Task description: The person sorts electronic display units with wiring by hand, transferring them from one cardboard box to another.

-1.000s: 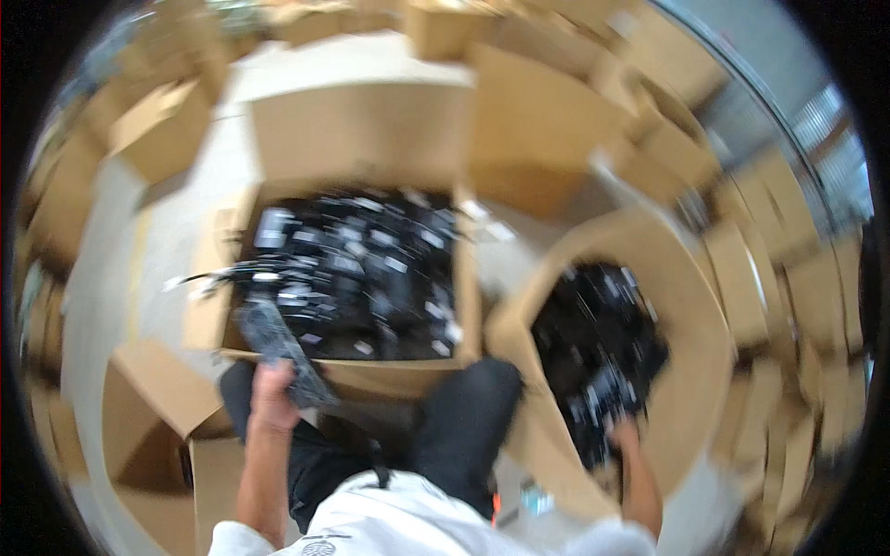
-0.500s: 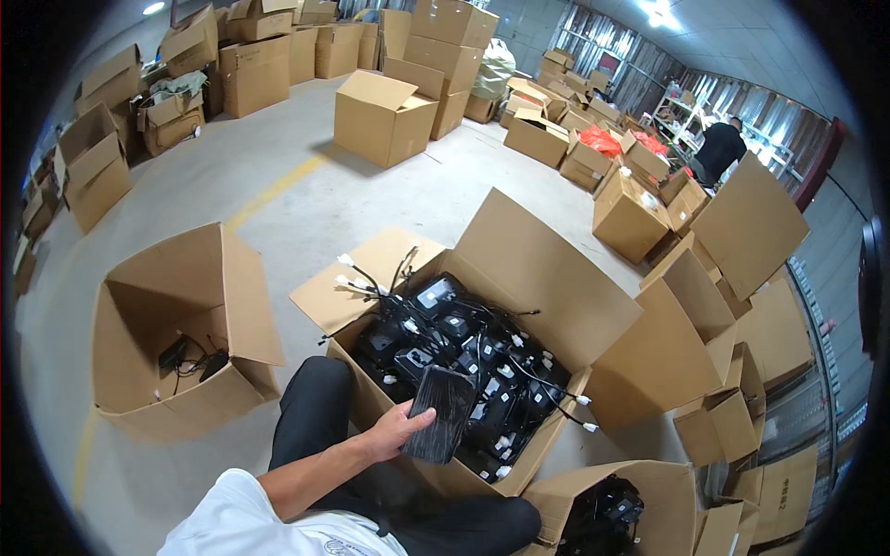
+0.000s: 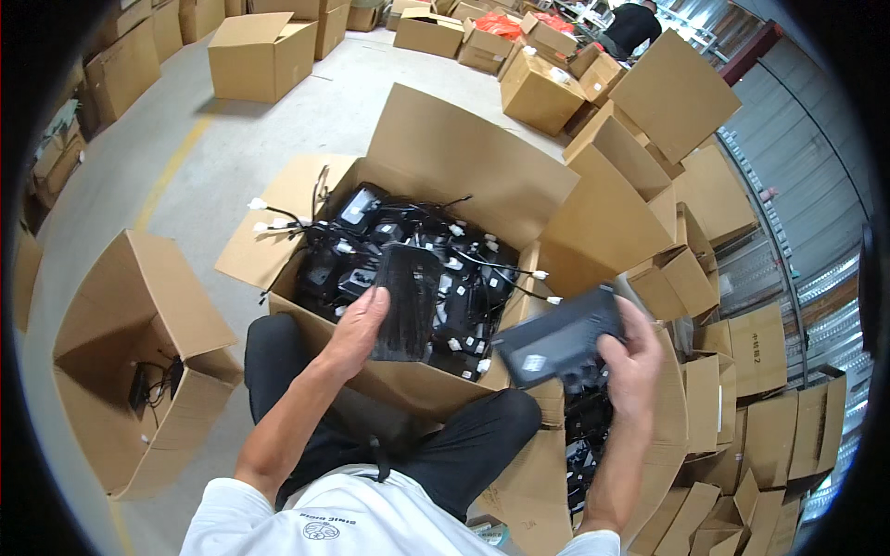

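Note:
My left hand point(image 3: 360, 329) grips a flat black rectangular case point(image 3: 408, 301) by its left edge, over the near side of an open cardboard box point(image 3: 408, 385). That box is filled with black electronic units point(image 3: 357, 211) and dark cables with white plugs point(image 3: 540, 275). In my right hand point(image 3: 635, 357) is a second dark case point(image 3: 561, 335) with a pale label, held tilted above the box's right corner. My thumb lies on its face and the fingers wrap behind it. What the cases are exactly, I cannot tell.
An open box point(image 3: 663, 435) with black parts stands under my right forearm. At the left, another box point(image 3: 97, 371) holds a few cabled black items. Stacked cartons point(image 3: 603, 213) line the right side. A person in black point(image 3: 632, 28) is at the far back.
My right hand has come into view holding a second dark case. My left hand still holds its case, now more upright. The view has turned downward and to the right.

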`<action>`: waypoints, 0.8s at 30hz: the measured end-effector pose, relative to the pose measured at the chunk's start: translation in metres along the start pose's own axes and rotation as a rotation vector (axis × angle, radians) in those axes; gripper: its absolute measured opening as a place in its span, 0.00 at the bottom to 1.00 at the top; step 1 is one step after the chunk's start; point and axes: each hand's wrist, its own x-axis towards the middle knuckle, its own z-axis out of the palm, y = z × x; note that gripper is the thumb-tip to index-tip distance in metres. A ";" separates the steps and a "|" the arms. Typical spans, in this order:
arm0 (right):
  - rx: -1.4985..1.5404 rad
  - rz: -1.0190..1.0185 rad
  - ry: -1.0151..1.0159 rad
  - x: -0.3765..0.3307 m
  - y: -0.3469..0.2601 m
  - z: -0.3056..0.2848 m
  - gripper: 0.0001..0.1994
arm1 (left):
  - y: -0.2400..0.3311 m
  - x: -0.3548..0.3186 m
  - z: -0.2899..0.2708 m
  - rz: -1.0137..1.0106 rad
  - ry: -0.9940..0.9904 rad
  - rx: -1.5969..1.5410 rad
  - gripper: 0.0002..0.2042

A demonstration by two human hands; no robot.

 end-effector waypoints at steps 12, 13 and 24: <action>0.098 0.132 -0.275 0.004 0.046 0.163 0.22 | -0.002 -0.037 -0.015 -0.192 -0.211 -0.011 0.43; -0.063 0.081 -0.245 0.006 0.053 0.161 0.21 | -0.002 -0.040 -0.022 -0.232 -0.224 -0.018 0.39; -0.128 0.032 -0.086 -0.030 0.030 0.152 0.39 | -0.006 -0.012 -0.010 -0.066 0.079 0.355 0.32</action>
